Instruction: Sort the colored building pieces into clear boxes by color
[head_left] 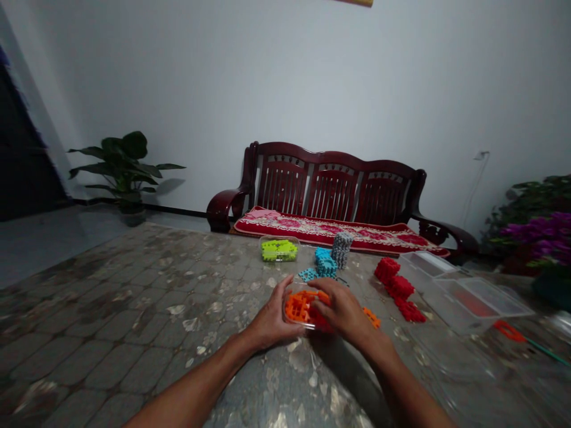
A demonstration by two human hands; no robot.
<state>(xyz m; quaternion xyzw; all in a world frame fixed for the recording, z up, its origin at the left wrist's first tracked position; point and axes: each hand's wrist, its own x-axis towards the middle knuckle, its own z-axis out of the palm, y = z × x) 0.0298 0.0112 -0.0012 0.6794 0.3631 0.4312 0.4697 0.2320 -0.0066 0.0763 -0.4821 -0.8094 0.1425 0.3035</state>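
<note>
A small clear plastic container (pixel 307 326) holds orange interlocking plastic pieces (pixel 296 306). My left hand (pixel 273 316) is wrapped round its left side, thumb at the near edge and fingers at the far edge. From the right, my right hand (pixel 342 308) bends over the container with its fingers curled at the orange pieces. Whatever lies between those fingertips is hidden. Something red shows, blurred, at the container's near right part. Another loose orange piece (pixel 372 318) rests on the table just beyond my right hand.
Behind the container stand blue pieces (pixel 326 266), a grey stack (pixel 342 249) and a clear box of lime-green pieces (pixel 279 250). Red blocks (pixel 400 288) and clear plastic boxes (pixel 477 300) lie to the right on the patterned table (pixel 134 321). A wooden bench (pixel 332 184) stands beyond.
</note>
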